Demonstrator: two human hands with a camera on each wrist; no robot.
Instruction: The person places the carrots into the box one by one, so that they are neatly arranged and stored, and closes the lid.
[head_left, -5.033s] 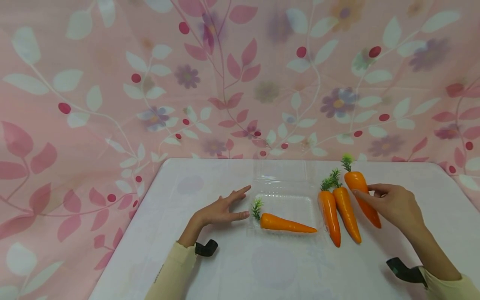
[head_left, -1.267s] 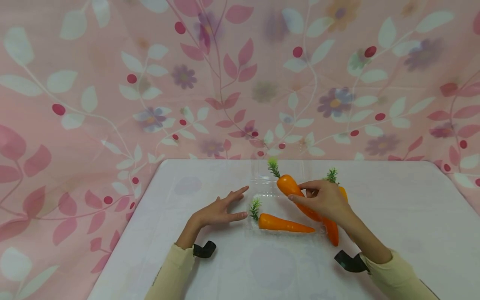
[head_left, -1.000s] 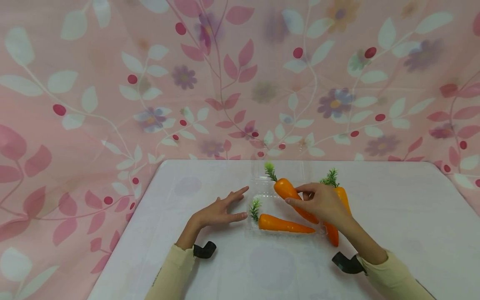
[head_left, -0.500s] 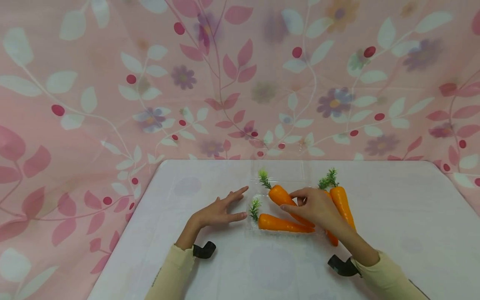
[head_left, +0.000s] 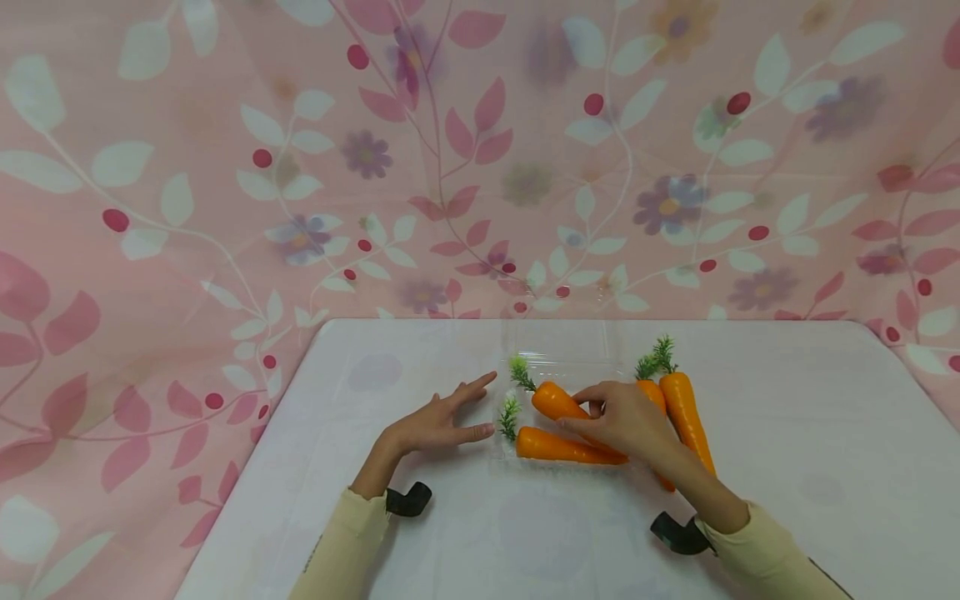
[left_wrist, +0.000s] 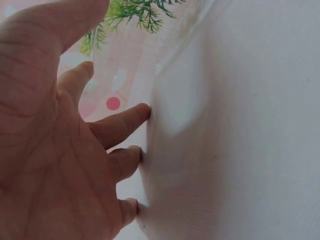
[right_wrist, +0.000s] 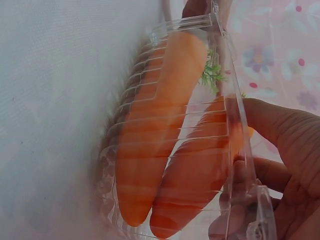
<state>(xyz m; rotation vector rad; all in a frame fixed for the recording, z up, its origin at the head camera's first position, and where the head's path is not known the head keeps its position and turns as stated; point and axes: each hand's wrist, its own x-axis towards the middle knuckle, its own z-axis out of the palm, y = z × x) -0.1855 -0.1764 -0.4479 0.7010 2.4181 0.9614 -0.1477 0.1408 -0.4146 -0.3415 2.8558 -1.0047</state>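
An orange toy carrot (head_left: 552, 402) with a green tuft is pinched between thumb and fingers of my right hand (head_left: 628, 421). It slants low inside a clear plastic clamshell box (right_wrist: 197, 22), its tip close to another carrot (head_left: 551, 447) lying along the near side. Both carrots show through the box's ribbed wall in the right wrist view, where my right fingers come over the rim. My left hand (head_left: 438, 425) rests at the box's left side, fingers spread, holding nothing. In the left wrist view its fingertips (left_wrist: 142, 111) meet the white tabletop near the box.
Right of the box lie two more carrots, an outer one (head_left: 688, 421) and an inner one (head_left: 651, 394) partly covered by my right hand. The box's open lid (head_left: 566, 337) leans back toward the floral cloth (head_left: 450, 167) behind the white table (head_left: 810, 417).
My right hand has brought the carrot from the right-hand group over to the box and lowered it toward the near carrot. My left hand has stayed in place.
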